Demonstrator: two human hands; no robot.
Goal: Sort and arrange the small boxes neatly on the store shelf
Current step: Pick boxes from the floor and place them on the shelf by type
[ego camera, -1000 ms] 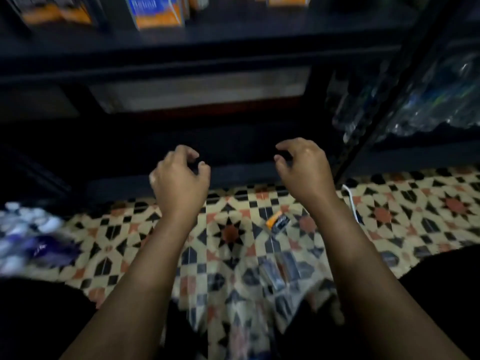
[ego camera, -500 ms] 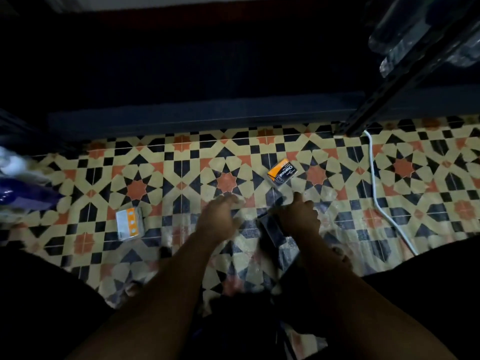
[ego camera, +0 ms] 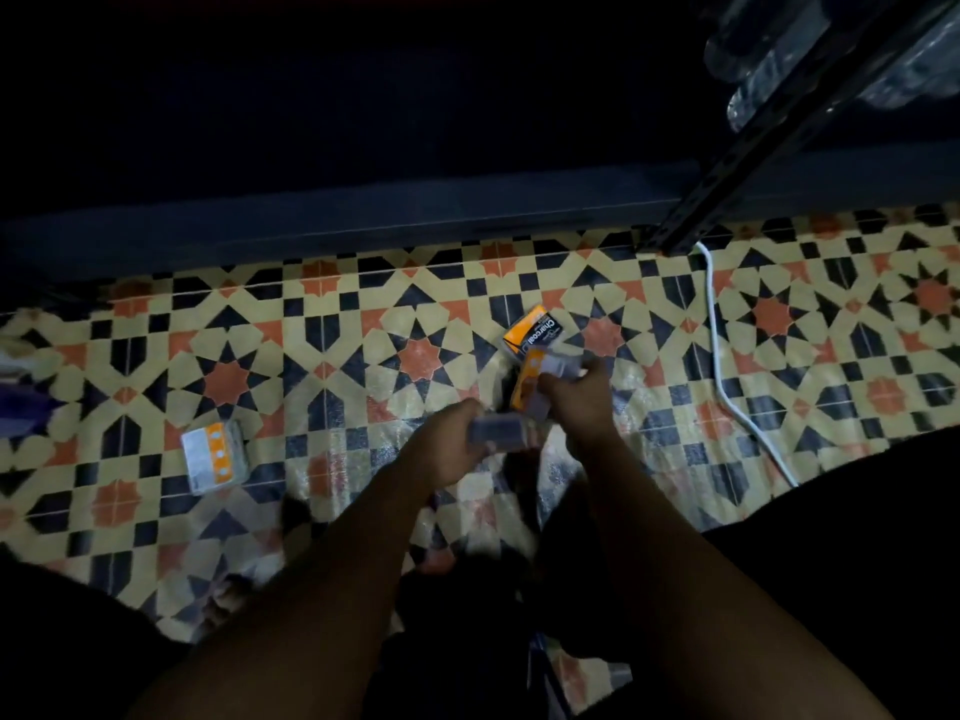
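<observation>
I look down at a patterned tile floor in dim light. My left hand (ego camera: 447, 449) grips a small grey box (ego camera: 496, 431) just above the floor. My right hand (ego camera: 576, 402) holds an orange and grey box (ego camera: 532, 387) upright beside it. Just beyond my right hand an orange and black box marked Charcoal (ego camera: 532, 332) lies on the tiles. A white and orange box (ego camera: 215, 454) lies flat on the floor to the left, apart from both hands. The dark bottom shelf edge (ego camera: 363, 226) runs across above the tiles.
A black slotted shelf post (ego camera: 727, 194) stands at the right with a white cable (ego camera: 727, 376) trailing from its foot across the floor. Clear plastic-wrapped goods (ego camera: 810, 59) hang at the top right. A dim bluish packet (ego camera: 21, 402) lies at the far left edge.
My view dropped from the shelf to the floor. Both hands came down from shelf height to the tiles and each took hold of a small box.
</observation>
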